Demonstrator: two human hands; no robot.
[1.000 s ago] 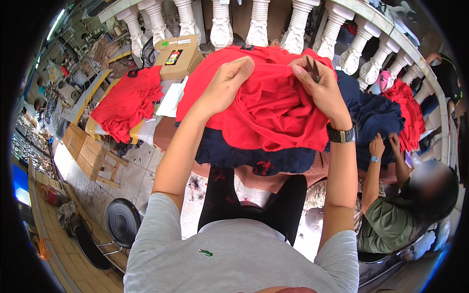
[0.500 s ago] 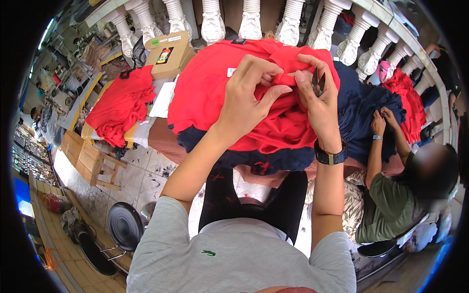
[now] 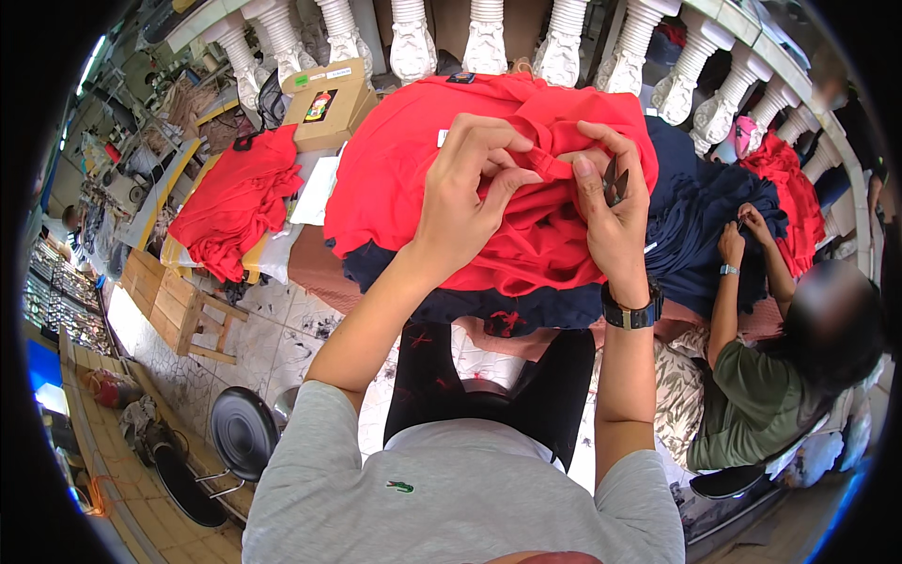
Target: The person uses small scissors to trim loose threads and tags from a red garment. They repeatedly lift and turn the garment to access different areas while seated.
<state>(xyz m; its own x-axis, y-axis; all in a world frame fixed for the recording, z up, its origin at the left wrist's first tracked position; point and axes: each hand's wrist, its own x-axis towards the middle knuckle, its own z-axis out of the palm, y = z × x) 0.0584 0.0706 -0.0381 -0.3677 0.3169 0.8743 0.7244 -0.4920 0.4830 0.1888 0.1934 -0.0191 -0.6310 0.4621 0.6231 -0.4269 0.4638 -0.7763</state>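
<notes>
A red knit garment [image 3: 404,179] lies spread in folds over a pile in front of me. My left hand [image 3: 467,193] is closed, with a raised edge of the red cloth between thumb and fingers. Close beside it, my right hand [image 3: 615,211] pinches the same edge between thumb and fingers. Small dark thread snips [image 3: 615,180] are tucked in that right hand, their blades pointing up, away from the cloth. Between the two hands, a short strip of the garment is stretched. Navy garments [image 3: 451,308] stick out beneath the red one.
To the right, a co-worker's hands [image 3: 738,235] work at a navy garment pile [image 3: 695,207]. More red garments [image 3: 240,202] and a cardboard box [image 3: 329,103] lie at the left. White balusters [image 3: 486,42] line the far side. A wooden stool [image 3: 193,310] and black round seat [image 3: 242,432] stand left.
My left hand has shifted slightly left and down, its thumb and index finger a bit wider apart. My right hand stays on the cloth. The co-worker's hands have moved a little.
</notes>
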